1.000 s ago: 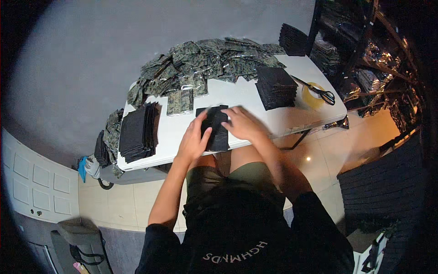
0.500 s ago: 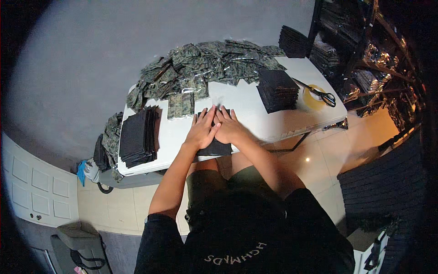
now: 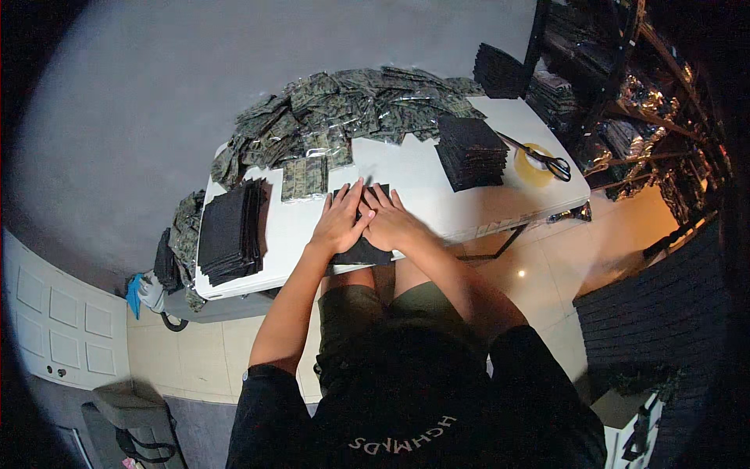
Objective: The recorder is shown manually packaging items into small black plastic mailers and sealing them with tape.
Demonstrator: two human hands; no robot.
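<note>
My left hand [image 3: 338, 221] and my right hand [image 3: 391, 224] lie flat, side by side, on a folded black cloth piece [image 3: 364, 252] at the near edge of the white table [image 3: 426, 211]. Fingers of both are stretched out and point away from me, with the thumbs meeting. Most of the cloth is hidden under the palms. Just beyond my left hand is a camouflage cloth packet in clear plastic [image 3: 305, 179]. Left of my hands stands a stack of black folded pieces [image 3: 229, 234], and another black stack [image 3: 471, 152] is to the right.
A heap of plastic-wrapped camouflage packets [image 3: 336, 109] covers the table's far side. Black-handled scissors [image 3: 551, 162] rest across a roll of yellowish tape [image 3: 533, 173] at the right. A further black stack [image 3: 500, 72] occupies the far right corner, near a loaded shelf rack [image 3: 601, 102].
The whole scene has shifted slightly left in view. Both hands stay flat on the black cloth, with almost no change in their pose.
</note>
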